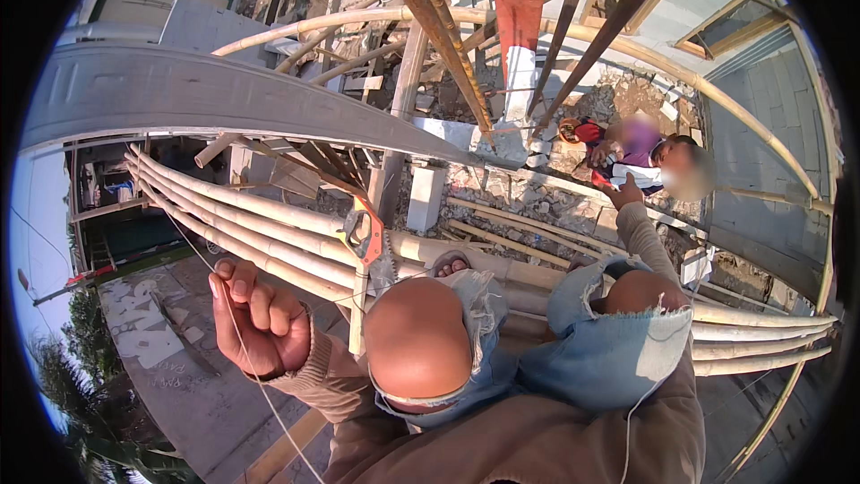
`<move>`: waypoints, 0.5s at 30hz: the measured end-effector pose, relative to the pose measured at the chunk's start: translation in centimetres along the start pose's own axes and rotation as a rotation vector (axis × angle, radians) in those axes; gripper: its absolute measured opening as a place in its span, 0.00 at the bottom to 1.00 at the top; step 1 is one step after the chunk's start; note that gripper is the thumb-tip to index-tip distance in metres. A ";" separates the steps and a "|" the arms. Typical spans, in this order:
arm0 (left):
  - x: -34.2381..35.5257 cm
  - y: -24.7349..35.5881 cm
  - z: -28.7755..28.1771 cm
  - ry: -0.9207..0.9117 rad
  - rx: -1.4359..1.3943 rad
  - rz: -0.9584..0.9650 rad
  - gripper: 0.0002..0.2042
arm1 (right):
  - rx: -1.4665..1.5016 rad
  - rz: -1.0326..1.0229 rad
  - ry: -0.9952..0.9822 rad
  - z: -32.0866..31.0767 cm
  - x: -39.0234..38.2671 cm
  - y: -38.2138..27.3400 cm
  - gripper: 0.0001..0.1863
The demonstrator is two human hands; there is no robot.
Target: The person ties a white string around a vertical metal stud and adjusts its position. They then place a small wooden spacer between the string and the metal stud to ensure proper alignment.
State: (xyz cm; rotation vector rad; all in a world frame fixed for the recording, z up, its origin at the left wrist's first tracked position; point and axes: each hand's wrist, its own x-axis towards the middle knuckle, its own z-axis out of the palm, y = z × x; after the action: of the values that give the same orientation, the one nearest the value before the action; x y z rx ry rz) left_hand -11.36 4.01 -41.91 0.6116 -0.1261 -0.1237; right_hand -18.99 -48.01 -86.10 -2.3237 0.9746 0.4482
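Observation:
My left hand (260,318) is raised at the left, thumb and fingers pinched on a thin pale string (240,336). One length of it runs up toward the bamboo poles, and another hangs down past my sleeve. My right hand (625,190) reaches out far beyond my right knee, small in view. Its fingers look apart, and I make out nothing in them. A handsaw with an orange handle (373,231) stands against the bamboo poles (260,215) in front of my left knee. My sandalled foot (451,263) rests on the bamboo.
Below, near my right hand, a person in purple (640,139) is among rubble. Rusty steel bars (439,27) rise ahead beside a red and white column (518,36). A long grey beam (224,94) crosses at left. A curved bamboo pole (717,85) arches over the right side.

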 end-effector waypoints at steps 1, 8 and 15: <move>0.2 0.0 -0.1 0.020 0.005 0.010 0.12 | -0.018 0.065 0.009 1.7 1.0 0.2 0.60; -1.8 2.1 1.8 0.156 0.167 0.082 0.11 | 0.154 -0.124 0.214 7.8 6.2 -0.7 0.37; -3.5 2.9 2.9 0.179 0.131 0.162 0.09 | -0.018 -0.122 0.334 5.4 4.4 -2.7 0.23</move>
State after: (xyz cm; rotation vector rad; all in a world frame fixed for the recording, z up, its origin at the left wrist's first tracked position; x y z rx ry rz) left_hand -14.99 5.29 -38.17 0.7372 -0.0095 0.0967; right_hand -14.50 -45.51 -91.55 -2.5073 0.9732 0.0177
